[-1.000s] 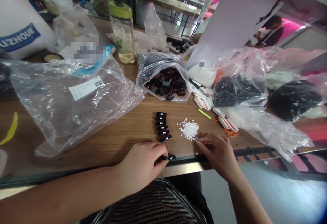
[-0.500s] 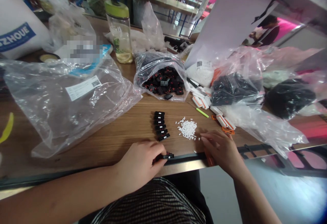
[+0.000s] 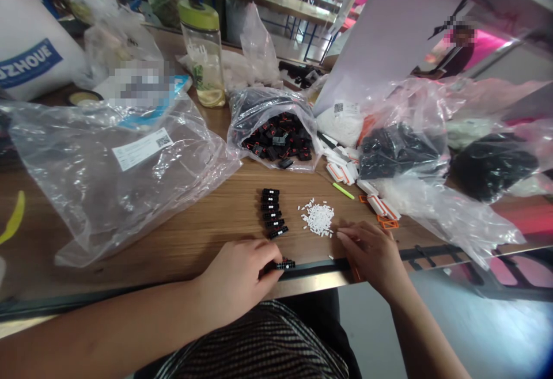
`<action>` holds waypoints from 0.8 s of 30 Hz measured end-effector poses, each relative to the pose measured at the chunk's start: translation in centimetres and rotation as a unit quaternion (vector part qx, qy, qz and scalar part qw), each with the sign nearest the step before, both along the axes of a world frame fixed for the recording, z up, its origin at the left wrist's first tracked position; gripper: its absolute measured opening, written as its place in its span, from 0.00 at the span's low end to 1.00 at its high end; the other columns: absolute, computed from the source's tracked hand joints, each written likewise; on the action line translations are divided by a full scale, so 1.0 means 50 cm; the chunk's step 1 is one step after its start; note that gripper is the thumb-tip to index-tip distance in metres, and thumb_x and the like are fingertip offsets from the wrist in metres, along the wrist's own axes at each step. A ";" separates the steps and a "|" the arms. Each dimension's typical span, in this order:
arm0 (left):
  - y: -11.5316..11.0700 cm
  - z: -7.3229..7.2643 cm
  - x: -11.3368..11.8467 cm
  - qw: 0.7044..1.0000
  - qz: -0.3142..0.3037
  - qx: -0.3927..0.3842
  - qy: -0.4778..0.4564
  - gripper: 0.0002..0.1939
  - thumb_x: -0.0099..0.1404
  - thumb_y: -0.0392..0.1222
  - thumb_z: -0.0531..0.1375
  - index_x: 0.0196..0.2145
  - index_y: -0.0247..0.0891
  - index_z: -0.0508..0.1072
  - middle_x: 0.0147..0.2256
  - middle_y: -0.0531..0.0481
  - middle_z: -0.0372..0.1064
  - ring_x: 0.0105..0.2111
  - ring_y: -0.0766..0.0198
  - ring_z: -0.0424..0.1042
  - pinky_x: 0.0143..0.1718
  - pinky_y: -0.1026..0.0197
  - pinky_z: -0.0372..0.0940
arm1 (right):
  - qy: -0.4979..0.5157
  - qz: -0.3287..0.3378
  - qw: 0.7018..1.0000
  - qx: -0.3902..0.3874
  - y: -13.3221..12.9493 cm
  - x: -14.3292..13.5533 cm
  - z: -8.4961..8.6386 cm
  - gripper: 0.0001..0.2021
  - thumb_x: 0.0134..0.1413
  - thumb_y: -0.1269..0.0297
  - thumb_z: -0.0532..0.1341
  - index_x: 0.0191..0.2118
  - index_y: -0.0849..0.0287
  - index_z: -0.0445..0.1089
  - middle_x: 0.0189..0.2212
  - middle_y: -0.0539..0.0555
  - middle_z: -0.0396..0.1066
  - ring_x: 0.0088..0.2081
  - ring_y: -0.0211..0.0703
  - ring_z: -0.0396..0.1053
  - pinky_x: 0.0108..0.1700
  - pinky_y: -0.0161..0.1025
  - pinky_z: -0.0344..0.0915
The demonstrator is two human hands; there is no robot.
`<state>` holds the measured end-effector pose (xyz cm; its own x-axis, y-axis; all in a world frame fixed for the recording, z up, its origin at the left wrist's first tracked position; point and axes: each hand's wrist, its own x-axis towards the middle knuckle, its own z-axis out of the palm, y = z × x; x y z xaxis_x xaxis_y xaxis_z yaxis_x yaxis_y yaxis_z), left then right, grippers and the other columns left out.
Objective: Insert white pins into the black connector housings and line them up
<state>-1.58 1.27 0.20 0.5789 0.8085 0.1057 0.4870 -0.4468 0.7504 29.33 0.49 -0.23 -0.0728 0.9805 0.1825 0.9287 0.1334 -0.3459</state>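
Near the table's front edge, my left hand (image 3: 244, 269) pinches a black connector housing (image 3: 286, 264) between thumb and fingers. One small white dot shows on its face. Just beyond lies a column of several similar black connectors (image 3: 271, 207), most with white dots. To their right is a loose pile of tiny white plugs (image 3: 318, 218). At the pile's right side, my right hand (image 3: 369, 249) has thumb and fingertips pressed together; anything between them is too small to make out. An orange piece (image 3: 356, 271) shows partly beneath this hand.
An open clear bag of black connectors (image 3: 279, 137) lies behind the column. An empty plastic bag (image 3: 142, 177) spreads to the left, a lidded bottle (image 3: 201, 53) behind it. White-and-orange pieces (image 3: 386, 207), a green stick (image 3: 343, 190) and more bags (image 3: 404, 148) lie right. A person (image 3: 460, 50) is in the background.
My right hand's fingers have drawn together and shifted slightly left beside the white pile. A white plug near those fingertips no longer shows. My left hand stays on its connector.
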 end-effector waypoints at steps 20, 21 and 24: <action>0.002 -0.001 0.000 1.000 0.005 -0.014 0.010 0.01 0.62 0.36 0.64 0.33 0.39 0.74 0.29 0.54 0.73 0.26 0.65 0.69 0.29 0.62 0.59 | 0.006 -0.009 0.997 0.072 -0.026 -0.031 -0.003 0.10 0.63 0.57 0.59 0.32 0.53 0.73 0.31 0.52 0.75 0.32 0.48 0.71 0.42 0.50 0.59; 0.002 0.000 -0.001 1.000 0.003 -0.015 0.010 0.01 0.62 0.36 0.64 0.33 0.39 0.74 0.29 0.54 0.73 0.26 0.65 0.69 0.29 0.62 0.60 | 0.043 -0.007 0.997 0.064 -0.028 -0.041 0.005 0.10 0.62 0.57 0.59 0.32 0.53 0.72 0.31 0.53 0.74 0.32 0.48 0.70 0.41 0.50 0.60; 0.002 0.002 -0.003 1.000 -0.006 -0.023 0.010 0.01 0.63 0.36 0.63 0.34 0.39 0.74 0.30 0.53 0.73 0.28 0.64 0.70 0.30 0.62 0.60 | 0.164 0.046 0.985 0.033 -0.039 -0.091 0.030 0.06 0.62 0.61 0.60 0.33 0.53 0.70 0.31 0.52 0.73 0.35 0.47 0.71 0.40 0.45 0.63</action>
<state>-1.72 1.37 0.29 0.5896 0.8057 0.0562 0.4973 -0.4170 0.7608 24.78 -1.47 1.28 -0.0871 0.9578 0.2738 0.7517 0.2436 -0.6129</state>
